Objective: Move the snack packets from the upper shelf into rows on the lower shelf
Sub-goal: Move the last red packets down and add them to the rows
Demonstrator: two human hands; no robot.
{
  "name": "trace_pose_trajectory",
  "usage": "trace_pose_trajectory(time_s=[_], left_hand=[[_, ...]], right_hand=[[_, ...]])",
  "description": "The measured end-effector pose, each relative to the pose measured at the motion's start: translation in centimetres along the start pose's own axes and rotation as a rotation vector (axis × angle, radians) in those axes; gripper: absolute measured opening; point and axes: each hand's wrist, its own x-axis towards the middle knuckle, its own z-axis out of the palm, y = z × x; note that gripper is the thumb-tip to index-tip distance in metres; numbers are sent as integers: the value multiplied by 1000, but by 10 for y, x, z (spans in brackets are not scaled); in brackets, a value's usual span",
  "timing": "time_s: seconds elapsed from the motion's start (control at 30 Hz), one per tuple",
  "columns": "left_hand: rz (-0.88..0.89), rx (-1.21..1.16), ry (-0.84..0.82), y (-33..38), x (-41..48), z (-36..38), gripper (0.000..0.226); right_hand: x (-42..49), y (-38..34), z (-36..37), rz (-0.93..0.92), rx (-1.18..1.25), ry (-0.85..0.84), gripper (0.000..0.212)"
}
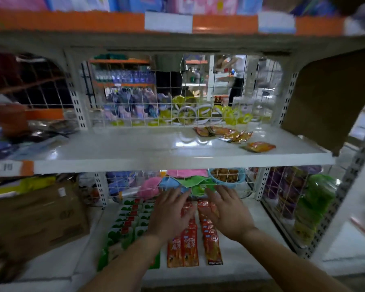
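Lower shelf (251, 249), left: green packets (131, 220), laid flat in rows.
Centre: left hand (169, 213), fingers straight, gripping nothing, over the near red row; blur leaves contact uncertain.
Red packets (188, 243): two rows running front to back, far ends hidden under the hands.
Right hand (228, 213): likewise flat and empty, over the right-hand row.
Upper shelf (135, 148), right: heap of orange packets (226, 133) and one stray packet (260, 146), not yet moved.
Handling: square the rows with flat palms, edges even, keeping bare shelf rightward for the heap.
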Motion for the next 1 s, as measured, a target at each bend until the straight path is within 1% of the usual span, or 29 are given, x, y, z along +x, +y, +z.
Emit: trace_pose_trajectory(time_s=[0.13,0.2,0.37,0.53,0.63,0.77,0.83,1.0], left_hand=[[15,51,54,19,-4,-40,64],[26,47,61,27,-4,-62,64],[103,61,170,45,0,-102,63],[124,75,165,60,17,-122,68],[132,72,140,68,34,-127,64],[146,57,131,77,61,-116,62],[168,39,128,84,75,-107,60],[177,-68,69,109,117,-80,59]], right_hand=[[-9,-10,-33,-3,-14,49,85],[-10,-14,-49,-8,-6,60,83],[-7,-15,-88,-24,-22,121,79],[6,-5,-122,16,-31,142,80],[17,9,-134,45,-28,158,80],[33,35,-140,95,-12,167,70],[40,49,-139,121,-12,164,68],[55,87,-136,189,-26,158,63]])
